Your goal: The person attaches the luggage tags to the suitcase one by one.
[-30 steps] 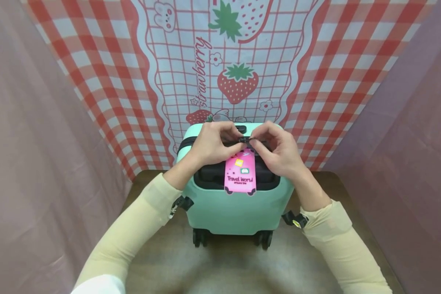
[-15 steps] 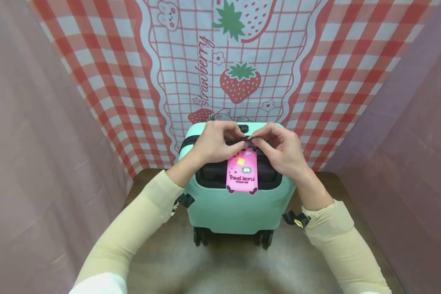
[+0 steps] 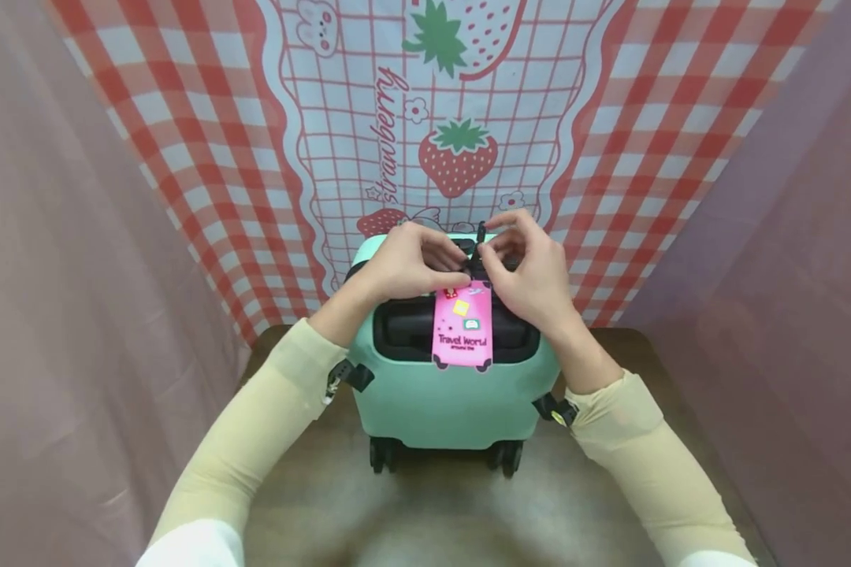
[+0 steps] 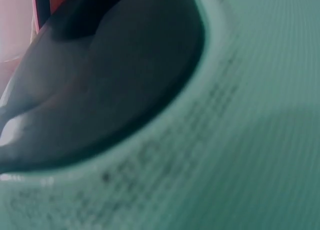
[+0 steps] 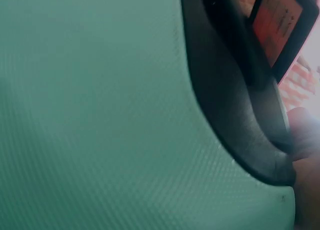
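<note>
A pink luggage tag, printed "Travel World", hangs over the black handle recess of a mint-green suitcase in the head view. Its black strap stands up above the tag, the end loose in the air. My right hand pinches this strap between thumb and forefinger. On the other side, my left hand has its thumb and fingers curled about the strap's base at the tag's top; its exact grip is partly hidden. In the right wrist view the back of the tag shows an orange card in a black frame.
The suitcase stands on its black wheels on a brown tabletop. Behind it hangs a red-checked strawberry cloth. Pinkish curtains close in both sides.
My right hand has risen slightly and drawn the strap's end upward, so that it now stands above the tag. My left hand stays at the tag's top.
</note>
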Demonstrator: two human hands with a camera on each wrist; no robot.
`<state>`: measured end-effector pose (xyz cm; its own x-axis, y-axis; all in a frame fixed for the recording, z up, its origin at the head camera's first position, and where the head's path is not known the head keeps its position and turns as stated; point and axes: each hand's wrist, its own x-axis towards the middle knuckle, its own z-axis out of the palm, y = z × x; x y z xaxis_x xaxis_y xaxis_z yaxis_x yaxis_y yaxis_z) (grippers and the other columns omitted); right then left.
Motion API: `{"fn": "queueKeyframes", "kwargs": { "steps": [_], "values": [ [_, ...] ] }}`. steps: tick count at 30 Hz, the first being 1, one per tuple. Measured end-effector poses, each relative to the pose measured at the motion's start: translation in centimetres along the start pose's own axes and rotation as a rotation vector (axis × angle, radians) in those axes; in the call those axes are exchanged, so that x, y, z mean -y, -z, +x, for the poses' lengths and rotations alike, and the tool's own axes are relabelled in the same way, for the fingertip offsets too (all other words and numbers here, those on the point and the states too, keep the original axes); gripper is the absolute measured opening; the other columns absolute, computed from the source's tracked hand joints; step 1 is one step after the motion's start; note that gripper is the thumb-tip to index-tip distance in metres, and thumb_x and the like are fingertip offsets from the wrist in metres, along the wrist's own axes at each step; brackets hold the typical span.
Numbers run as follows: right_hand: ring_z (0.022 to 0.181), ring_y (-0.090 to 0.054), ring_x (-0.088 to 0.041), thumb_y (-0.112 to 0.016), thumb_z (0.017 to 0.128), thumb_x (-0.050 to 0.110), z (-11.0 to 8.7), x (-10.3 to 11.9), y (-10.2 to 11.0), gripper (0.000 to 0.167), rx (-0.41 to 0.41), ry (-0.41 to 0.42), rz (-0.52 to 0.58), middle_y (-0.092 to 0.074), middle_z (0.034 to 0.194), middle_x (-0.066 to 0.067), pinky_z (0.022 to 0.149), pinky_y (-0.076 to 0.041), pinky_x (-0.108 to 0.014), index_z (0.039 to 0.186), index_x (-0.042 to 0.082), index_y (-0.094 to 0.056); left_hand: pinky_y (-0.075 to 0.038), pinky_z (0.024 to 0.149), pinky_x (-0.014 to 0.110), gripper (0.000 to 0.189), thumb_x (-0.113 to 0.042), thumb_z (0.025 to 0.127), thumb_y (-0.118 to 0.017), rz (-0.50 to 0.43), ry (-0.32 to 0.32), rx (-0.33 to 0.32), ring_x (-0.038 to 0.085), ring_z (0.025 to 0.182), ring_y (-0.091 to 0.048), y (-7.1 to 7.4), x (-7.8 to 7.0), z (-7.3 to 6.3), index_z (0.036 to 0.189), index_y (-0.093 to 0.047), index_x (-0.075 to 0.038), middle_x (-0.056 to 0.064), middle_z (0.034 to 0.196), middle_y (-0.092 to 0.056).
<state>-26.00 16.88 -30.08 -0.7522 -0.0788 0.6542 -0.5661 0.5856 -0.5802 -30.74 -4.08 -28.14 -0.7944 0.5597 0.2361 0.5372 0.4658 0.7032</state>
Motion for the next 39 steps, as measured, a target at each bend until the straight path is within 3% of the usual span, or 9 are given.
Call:
{"fn": "queueKeyframes", "kwargs": {
  "steps": [4,10,19,25,39],
  "values": [
    [0.082,-0.071,-0.022,-0.072,0.100,0.012,-0.09,-0.29,-0.28,0.023,-0.007,0.002,-0.027,-0.076,0.098,-0.012,0.075,-0.052,-0.023,0.122,0.006,-0.072,-0.065,0.085,0.031,0.028,-0.023,0.087,-0.089,-0.044,-0.006,-0.006,0.015,0.095,-0.081,-0.26,0.08,0.14,0.110,-0.081,-0.009,0.007,0.106,-0.082],
    [0.091,-0.074,-0.025,-0.076,0.097,0.013,-0.07,-0.46,-0.53,0.025,0.065,0.036,-0.007,-0.074,0.116,-0.012,0.085,-0.061,-0.043,0.121,0.006,-0.075,-0.065,0.086,0.030,0.025,-0.020,0.087,-0.088,-0.048,-0.005,-0.028,0.015,0.093,-0.080,-0.28,0.35,0.04,0.107,-0.080,-0.008,0.006,0.104,-0.081],
    [0.086,-0.069,-0.016,-0.079,0.090,0.005,-0.42,-0.81,-0.34,0.018,0.050,0.114,0.093,-0.075,0.100,-0.011,0.084,-0.053,-0.016,0.107,0.001,-0.073,-0.064,0.087,0.030,0.025,-0.021,0.087,-0.088,-0.053,-0.035,-0.049,0.014,0.093,-0.080,-0.17,0.39,-0.11,0.108,-0.080,-0.009,0.006,0.103,-0.082],
    [0.082,-0.068,-0.012,-0.079,0.090,0.005,-0.56,-0.99,-0.33,0.013,0.063,0.114,0.098,-0.075,0.096,-0.010,0.079,-0.052,-0.017,0.102,0.002,-0.074,-0.064,0.088,0.029,0.027,-0.020,0.087,-0.087,-0.064,-0.027,-0.047,0.015,0.094,-0.080,-0.31,0.39,-0.13,0.110,-0.080,-0.009,0.006,0.106,-0.081],
    [0.083,-0.068,-0.020,-0.080,0.090,0.007,-0.73,-0.87,-0.39,0.014,0.054,0.136,0.021,-0.075,0.095,-0.012,0.079,-0.051,-0.018,0.103,0.003,-0.078,-0.064,0.084,0.029,0.027,-0.022,0.086,-0.088,-0.050,-0.014,-0.064,0.013,0.087,-0.078,-0.37,0.32,-0.16,0.111,-0.083,-0.012,0.004,0.102,-0.080]
  ]
}}
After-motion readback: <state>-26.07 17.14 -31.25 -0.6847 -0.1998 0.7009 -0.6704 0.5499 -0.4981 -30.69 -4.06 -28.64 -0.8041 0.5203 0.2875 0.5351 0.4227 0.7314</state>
